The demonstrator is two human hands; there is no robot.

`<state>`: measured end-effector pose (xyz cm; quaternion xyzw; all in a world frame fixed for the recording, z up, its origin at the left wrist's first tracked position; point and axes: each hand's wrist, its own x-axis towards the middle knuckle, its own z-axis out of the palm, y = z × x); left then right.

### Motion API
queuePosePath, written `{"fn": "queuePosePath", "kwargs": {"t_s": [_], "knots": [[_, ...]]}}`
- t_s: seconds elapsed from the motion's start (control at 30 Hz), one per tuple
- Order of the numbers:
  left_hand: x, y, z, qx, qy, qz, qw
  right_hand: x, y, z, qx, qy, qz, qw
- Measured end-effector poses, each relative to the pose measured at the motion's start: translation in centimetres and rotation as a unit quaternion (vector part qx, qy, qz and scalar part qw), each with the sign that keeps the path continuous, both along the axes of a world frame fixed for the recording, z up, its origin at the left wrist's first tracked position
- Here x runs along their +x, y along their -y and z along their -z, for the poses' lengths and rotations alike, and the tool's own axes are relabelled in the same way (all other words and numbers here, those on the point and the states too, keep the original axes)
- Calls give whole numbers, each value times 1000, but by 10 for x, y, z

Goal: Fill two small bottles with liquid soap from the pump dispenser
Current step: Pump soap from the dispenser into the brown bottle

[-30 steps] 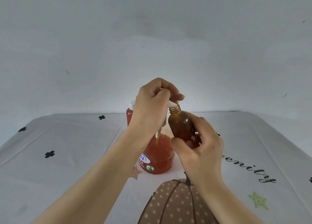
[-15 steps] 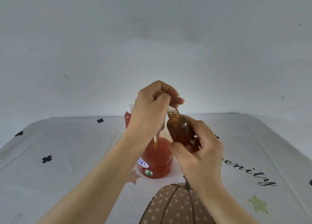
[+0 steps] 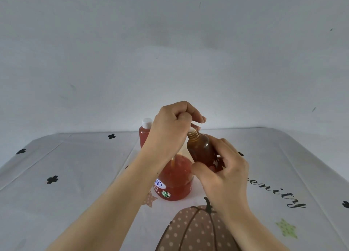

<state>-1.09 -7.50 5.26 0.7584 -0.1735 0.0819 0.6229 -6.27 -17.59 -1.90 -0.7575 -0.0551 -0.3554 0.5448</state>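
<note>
A round, clear plastic pump dispenser (image 3: 175, 182) of orange-red soap is standing on the white printed tablecloth (image 3: 85, 165). The left hand (image 3: 172, 131) is curling over its white pump head (image 3: 194, 128), gripping it. The right hand (image 3: 224, 179) is pinching a small glossy amber bottle (image 3: 201, 152), holding its ribbed mouth, slightly tilted, right at the spout. A white-capped small bottle (image 3: 144, 137) is standing behind.

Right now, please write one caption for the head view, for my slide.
Left hand grips the pump dispenser; right hand holds a small amber bottle to its spout.
</note>
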Motion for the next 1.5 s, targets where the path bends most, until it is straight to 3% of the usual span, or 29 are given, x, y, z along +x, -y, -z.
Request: {"fn": "queuePosePath", "kwargs": {"t_s": [0.43, 1.07, 1.5], "knots": [[-3, 0, -4, -37, 9, -29, 999, 1, -3, -3, -4, 13, 6, 1000], [-3, -1, -8, -88, -43, -24, 995, 2, -4, -3, -10, 16, 6, 1000], [-4, 0, -5, -73, -7, -31, 997, 2, -4, -4, -14, 16, 12, 1000]]}}
